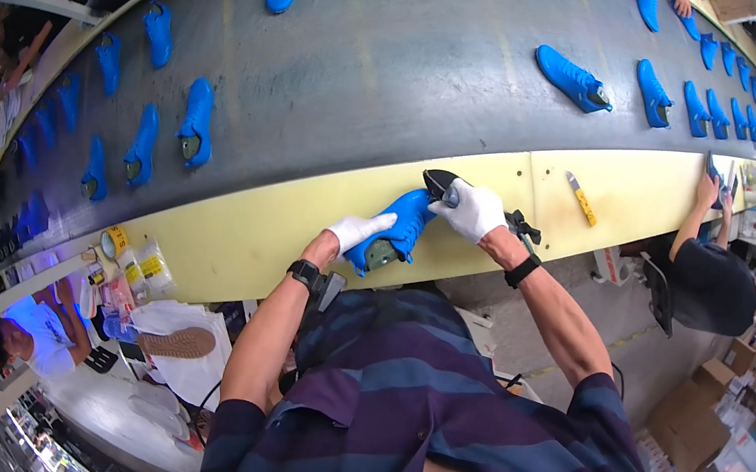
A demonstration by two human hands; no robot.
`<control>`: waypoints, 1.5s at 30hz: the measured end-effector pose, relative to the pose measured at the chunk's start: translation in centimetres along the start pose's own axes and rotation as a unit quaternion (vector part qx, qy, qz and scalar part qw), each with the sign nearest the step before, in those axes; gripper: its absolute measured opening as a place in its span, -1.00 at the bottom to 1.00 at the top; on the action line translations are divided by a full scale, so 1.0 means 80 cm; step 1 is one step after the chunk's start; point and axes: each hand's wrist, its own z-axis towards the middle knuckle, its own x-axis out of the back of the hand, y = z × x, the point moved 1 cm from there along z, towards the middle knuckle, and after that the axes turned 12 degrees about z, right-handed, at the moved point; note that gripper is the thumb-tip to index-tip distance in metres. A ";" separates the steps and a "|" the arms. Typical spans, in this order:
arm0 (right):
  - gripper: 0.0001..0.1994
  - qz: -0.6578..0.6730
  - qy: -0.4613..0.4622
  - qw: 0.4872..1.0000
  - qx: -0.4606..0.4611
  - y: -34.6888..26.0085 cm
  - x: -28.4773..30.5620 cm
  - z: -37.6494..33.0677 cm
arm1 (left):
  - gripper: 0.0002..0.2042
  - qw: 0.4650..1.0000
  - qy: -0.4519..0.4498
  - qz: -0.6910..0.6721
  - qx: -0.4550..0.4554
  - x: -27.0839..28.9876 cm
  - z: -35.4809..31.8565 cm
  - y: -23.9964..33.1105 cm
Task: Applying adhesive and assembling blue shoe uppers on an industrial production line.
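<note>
A bright blue shoe (396, 229) lies on the pale yellow bench edge (240, 245) in front of me. My left hand (357, 230), in a white glove, grips the shoe at its heel end. My right hand (472, 209), also in a white glove, is closed around a black hand tool (440, 183) pressed against the shoe's toe end. A black cord runs from the tool past my right wrist. Both wrists wear black bands.
Behind the bench runs a grey conveyor belt (372, 79) carrying several blue shoes, one of them (573, 78) at the right. A yellow utility knife (583, 200) lies on the bench. One person (723, 283) works at the right, another (41, 332) at the lower left. Cardboard boxes (697, 421) stand lower right.
</note>
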 end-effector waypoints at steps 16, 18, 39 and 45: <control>-0.56 -0.012 0.002 0.998 0.067 -0.019 -0.010 -0.022 | -0.03 0.998 -0.038 0.045 0.017 -0.002 -0.006 0.005; -0.56 -0.028 -0.025 0.996 0.084 -0.030 -0.020 -0.024 | -0.04 0.998 -0.040 0.047 0.029 -0.002 -0.009 0.008; -0.48 0.038 0.161 0.983 -0.083 0.108 0.034 -0.020 | -0.08 0.914 -0.189 -0.232 -0.272 -0.012 -0.175 0.076; -0.49 0.033 0.168 0.983 -0.059 0.115 0.039 -0.021 | -0.06 0.908 -0.201 -0.219 -0.294 -0.014 -0.199 0.086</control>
